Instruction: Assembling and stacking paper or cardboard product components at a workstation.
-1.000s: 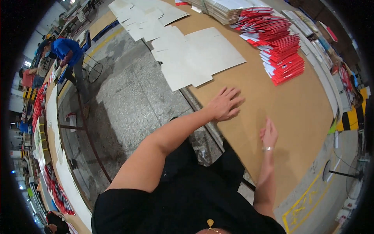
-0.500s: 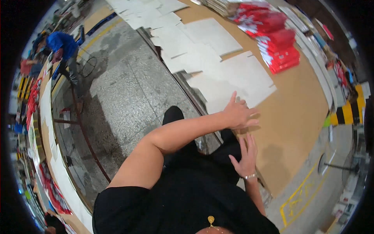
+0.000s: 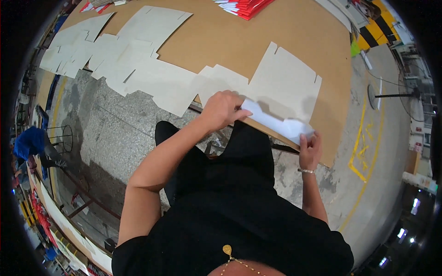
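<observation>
1. Our left hand (image 3: 224, 108), knuckles up, elbow bent, pinches the white card's (image 3: 271, 122) left end.
2. The card spans between our hands along the tabletop's (image 3: 209, 46) near edge.
3. Our right hand (image 3: 310, 150), fingers forward, grips its right end.

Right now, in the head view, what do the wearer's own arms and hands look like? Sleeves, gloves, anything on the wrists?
Short black sleeves, ending above the elbows. Left hand: no glove, no wristband visible. Right hand: no glove, slim silver-coloured bracelet at the wrist. No cables or markings visible on either.
</observation>
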Demonstrator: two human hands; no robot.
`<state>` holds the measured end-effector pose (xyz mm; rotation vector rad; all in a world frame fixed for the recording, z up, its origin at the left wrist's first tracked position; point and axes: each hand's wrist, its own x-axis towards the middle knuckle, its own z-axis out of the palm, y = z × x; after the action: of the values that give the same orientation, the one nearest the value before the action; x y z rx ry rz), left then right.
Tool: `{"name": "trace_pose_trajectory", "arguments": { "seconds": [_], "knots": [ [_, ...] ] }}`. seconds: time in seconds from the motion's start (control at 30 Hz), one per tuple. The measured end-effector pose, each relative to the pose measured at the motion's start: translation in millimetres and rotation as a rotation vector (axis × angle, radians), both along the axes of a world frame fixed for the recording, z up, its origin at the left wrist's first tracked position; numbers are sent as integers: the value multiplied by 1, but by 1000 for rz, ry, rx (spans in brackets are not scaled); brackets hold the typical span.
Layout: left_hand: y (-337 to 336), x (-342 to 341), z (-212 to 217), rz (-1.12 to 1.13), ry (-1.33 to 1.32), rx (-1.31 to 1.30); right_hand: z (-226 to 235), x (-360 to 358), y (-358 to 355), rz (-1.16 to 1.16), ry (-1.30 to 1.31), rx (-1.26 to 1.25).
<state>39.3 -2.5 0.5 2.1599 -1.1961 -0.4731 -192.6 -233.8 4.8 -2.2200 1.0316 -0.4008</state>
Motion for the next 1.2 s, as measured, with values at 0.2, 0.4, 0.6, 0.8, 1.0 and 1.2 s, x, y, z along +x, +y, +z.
{"name": "trace_pose_trajectory", "arguments": {
  "seconds": [0.2, 0.4, 0.6, 0.8, 1.0, 1.2],
  "knots": [
    [-16, -34, -34, -57, -457, -114, -5, 45, 5, 370, -177, -601],
    [24, -11, -7, -291, -528, -39, -11, 62, 49, 849, -204, -362],
    [-1, 9, -6, 97, -243, 105, -6, 63, 49, 860, -143, -385],
    [-4, -60, -4, -59, -686, 256, -8, 10, 74, 497, -116, 522],
    [-28, -105, -7, -131, -608, 116, -21, -3, 78, -230, -333, 959],
    [-23, -73, -14, -333, -506, -159, 8, 58, 53, 298, -338, -563]
  ]
}}
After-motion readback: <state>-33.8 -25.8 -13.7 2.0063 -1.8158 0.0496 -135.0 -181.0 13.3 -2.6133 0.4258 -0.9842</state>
